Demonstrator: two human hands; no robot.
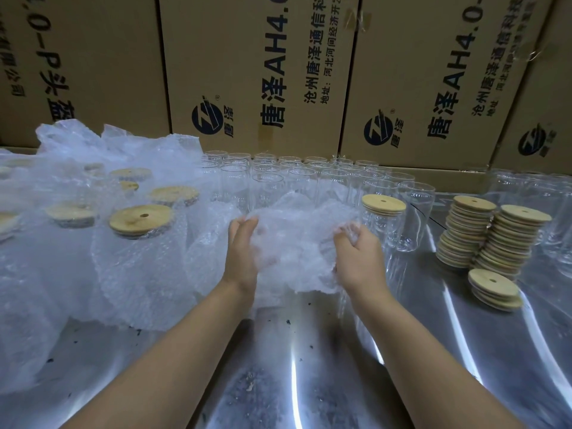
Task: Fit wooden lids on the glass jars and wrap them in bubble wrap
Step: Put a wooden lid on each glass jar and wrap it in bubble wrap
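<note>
A crumpled sheet of bubble wrap (294, 243) lies on the metal table between my hands. My left hand (243, 252) presses flat against its left side with straight fingers. My right hand (356, 255) grips its right edge with curled fingers. Whatever the sheet covers is hidden. Just right of it stands a glass jar with a wooden lid (383, 205). Several open glass jars (297, 181) stand in rows behind. Two stacks of wooden lids (495, 236) and a short stack (493, 289) sit at the right. Several wrapped, lidded jars (140, 221) stand at the left.
Loose bubble wrap (93, 144) is heaped at the back left. Tall cardboard boxes (257, 72) wall off the back of the shiny metal table (309, 366). More glass jars (532, 187) stand at the far right.
</note>
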